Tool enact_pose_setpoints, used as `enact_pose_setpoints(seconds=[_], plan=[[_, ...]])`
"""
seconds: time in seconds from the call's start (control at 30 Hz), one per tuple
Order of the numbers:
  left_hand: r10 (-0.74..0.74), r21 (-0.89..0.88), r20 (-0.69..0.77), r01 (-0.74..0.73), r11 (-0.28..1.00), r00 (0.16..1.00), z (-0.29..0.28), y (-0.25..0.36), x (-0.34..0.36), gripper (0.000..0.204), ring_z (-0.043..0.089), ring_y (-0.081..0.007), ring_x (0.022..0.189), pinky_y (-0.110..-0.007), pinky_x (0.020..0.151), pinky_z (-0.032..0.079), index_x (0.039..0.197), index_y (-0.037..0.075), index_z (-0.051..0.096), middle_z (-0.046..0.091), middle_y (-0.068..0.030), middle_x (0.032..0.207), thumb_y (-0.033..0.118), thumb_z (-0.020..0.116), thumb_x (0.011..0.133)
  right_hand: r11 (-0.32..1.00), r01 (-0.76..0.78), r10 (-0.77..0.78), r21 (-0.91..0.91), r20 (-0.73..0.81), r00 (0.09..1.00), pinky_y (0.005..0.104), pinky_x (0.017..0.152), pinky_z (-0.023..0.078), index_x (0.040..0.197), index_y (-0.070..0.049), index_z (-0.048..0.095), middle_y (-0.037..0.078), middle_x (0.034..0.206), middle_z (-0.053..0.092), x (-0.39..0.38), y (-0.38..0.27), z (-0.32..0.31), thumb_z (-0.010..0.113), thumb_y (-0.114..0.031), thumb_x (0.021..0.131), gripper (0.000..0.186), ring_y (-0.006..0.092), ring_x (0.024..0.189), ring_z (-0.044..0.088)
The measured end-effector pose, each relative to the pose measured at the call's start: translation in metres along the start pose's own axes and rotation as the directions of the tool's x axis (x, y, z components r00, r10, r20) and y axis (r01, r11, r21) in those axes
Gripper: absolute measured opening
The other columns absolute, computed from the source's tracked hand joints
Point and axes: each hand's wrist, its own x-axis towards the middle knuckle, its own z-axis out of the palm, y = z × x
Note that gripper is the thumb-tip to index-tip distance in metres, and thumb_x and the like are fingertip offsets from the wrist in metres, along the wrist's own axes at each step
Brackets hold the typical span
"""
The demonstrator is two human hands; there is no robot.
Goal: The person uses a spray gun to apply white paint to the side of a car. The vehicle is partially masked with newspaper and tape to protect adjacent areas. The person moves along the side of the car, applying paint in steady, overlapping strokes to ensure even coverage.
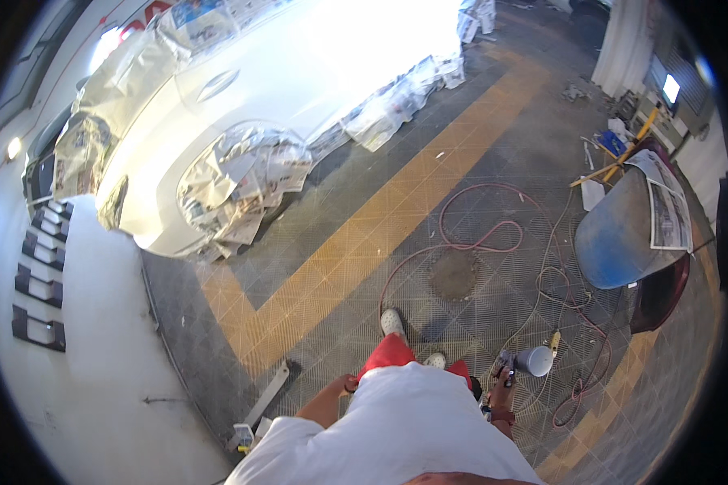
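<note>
My right hand (503,383) is closed round the grip of a paint spray gun (506,361), held low at my right side. A pale grey-blue cup (534,361) sits at the gun's front, tilted to the right. My left hand (349,383) hangs by my left hip against the red shorts (387,353). It is small and partly hidden, so I cannot make out how its fingers lie. Ahead on the left stands a white car body (158,162), its wheel covered with newspaper (239,174) and more masking paper along its lower edge.
A red hose (481,246) loops over the grey and yellow tiled floor (396,202). To the right, a blue drum (615,242) carries newspaper, beside a dark red panel (663,299). A long flat bar (268,392) lies at lower left, near the white wall (97,339).
</note>
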Motion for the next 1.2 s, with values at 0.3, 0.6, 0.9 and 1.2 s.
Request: enact_pose_setpoints(seconds=[0.3, 0.6, 0.9, 1.2], plan=[[-0.474, -0.637, -0.264, 0.217, 0.740, 0.840, -0.090, 0.049, -0.021, 0.052, 0.064, -0.0315, 0.126, -0.043, 0.106, 0.049, 0.136, 0.019, 0.067, 0.068, -0.0133, 0.136, 0.053, 0.058, 0.097, 0.874, 0.183, -0.185, -0.450, 0.040, 0.982, 0.0549, 0.086, 0.054, 0.139, -0.010, 0.060, 0.025, 0.112, 0.071, 0.050, 0.089, -0.005, 0.060, -0.043, 0.098, 0.053, 0.0464, 0.102, 0.069], [-0.396, -0.448, -0.058, 0.330, 0.831, 0.917, -0.043, 0.034, -0.013, 0.054, 0.064, -0.0325, 0.126, -0.044, 0.107, 0.048, 0.136, 0.020, 0.066, 0.069, -0.0142, 0.132, 0.057, 0.057, 0.099, 0.860, 0.199, -0.145, -0.470, 0.149, 0.978, 0.0548, 0.083, 0.054, 0.148, -0.013, 0.052, 0.026, 0.107, 0.071, 0.028, 0.127, -0.009, 0.064, -0.034, 0.096, 0.057, 0.0482, 0.098, 0.068], [-0.265, -0.240, -0.223, 0.210, 0.948, 0.938, -0.058, 0.035, -0.020, 0.050, 0.068, -0.0303, 0.118, -0.045, 0.100, 0.053, 0.136, 0.017, 0.067, 0.073, -0.0130, 0.125, 0.052, 0.062, 0.099, 0.898, 0.308, -0.309, -0.315, 0.049, 0.950, 0.0518, 0.087, 0.054, 0.152, -0.011, 0.046, 0.030, 0.117, 0.068, 0.049, 0.207, -0.017, 0.065, -0.032, 0.096, 0.063, 0.0485, 0.108, 0.066], [-0.264, -0.406, -0.293, 0.131, 0.905, 0.919, -0.075, 0.054, 0.017, 0.052, 0.065, -0.0310, 0.125, -0.043, 0.107, 0.050, 0.138, 0.016, 0.064, 0.070, -0.0156, 0.131, 0.050, 0.059, 0.100, 0.911, 0.231, -0.199, -0.343, 0.124, 0.972, 0.0486, 0.091, 0.053, 0.153, -0.006, 0.044, 0.032, 0.126, 0.064, 0.065, 0.178, -0.018, 0.067, -0.033, 0.096, 0.067, 0.0479, 0.118, 0.063]])
